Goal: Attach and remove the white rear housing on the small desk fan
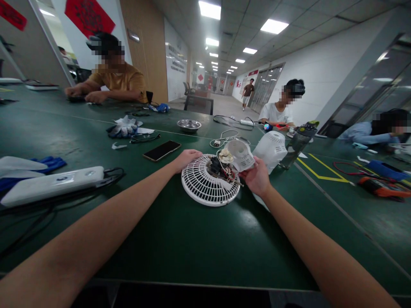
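A round white fan grille (210,194) lies tilted in front of me with a dark motor (218,166) and loose wires mounted at its centre. My left hand (189,159) grips the grille's left rim, its fingertips partly hidden. With my right hand (257,176) I hold a white plastic motor cover (239,155), fingers closed on its lower right edge, right beside the motor. Behind that hand stands a larger white plastic housing (271,147).
A phone (162,150), a metal bowl (189,125) and work gloves (123,127) lie beyond my left arm. A power strip (58,184) is at far left. The water bottle (298,143) stands behind the housing; a multimeter (383,187) lies right. Several people sit around the table.
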A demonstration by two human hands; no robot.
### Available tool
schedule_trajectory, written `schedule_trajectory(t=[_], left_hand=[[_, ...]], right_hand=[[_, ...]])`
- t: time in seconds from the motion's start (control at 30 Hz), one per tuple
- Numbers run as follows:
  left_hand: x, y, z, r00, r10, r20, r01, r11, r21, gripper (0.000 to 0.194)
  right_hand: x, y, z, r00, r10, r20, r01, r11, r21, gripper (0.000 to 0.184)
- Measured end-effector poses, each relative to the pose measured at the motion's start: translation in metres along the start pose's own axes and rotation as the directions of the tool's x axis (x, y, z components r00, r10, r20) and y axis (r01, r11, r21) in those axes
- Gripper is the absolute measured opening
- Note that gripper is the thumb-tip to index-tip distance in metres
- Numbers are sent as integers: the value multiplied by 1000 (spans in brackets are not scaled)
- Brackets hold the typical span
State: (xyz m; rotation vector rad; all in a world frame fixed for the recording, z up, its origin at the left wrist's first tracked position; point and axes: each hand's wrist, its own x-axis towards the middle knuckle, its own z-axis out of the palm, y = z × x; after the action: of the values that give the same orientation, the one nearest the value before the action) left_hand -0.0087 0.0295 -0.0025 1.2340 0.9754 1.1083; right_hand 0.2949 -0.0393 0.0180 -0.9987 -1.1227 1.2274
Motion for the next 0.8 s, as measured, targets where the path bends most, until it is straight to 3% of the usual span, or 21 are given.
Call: schedule_trajectory(t=[0.07, 0.13, 0.27, 0.33, 0.43, 0.53, 0.67, 0.8], left_hand=[[-2, 2, 0, 1000, 26, 0, -26, 998, 60, 18], [-4, 6, -1, 992, 124, 23, -126, 978, 167, 19], [-7, 14, 1, 910, 383, 160, -414, 813, 409, 23], [-10, 18, 5, 900, 377, 218, -436, 761, 481, 33], [-16, 23, 13, 905, 368, 215, -424, 734, 530, 36], [-21, 26, 19, 907, 346, 239, -421, 757, 500, 29], [-22, 25, 23, 901, 331, 280, -424, 806, 413, 24], [-23, 27, 29, 872, 376, 313, -482, 772, 414, 32]], right_hand=[[-6, -1, 8, 997, -56, 51, 59, 997, -42, 50], [-11, -2, 16, 987, -143, 73, 149, 986, -79, 51], [-19, -3, 24, 943, -317, 97, 330, 929, -169, 57], [-24, -5, 26, 921, -361, 146, 387, 889, -246, 64], [-34, -11, 28, 872, -419, 255, 489, 779, -392, 75], [-40, -17, 30, 802, -474, 362, 596, 608, -525, 78], [-40, -20, 29, 738, -493, 460, 664, 415, -622, 69], [-37, -19, 24, 714, -517, 472, 681, 356, -640, 71]])
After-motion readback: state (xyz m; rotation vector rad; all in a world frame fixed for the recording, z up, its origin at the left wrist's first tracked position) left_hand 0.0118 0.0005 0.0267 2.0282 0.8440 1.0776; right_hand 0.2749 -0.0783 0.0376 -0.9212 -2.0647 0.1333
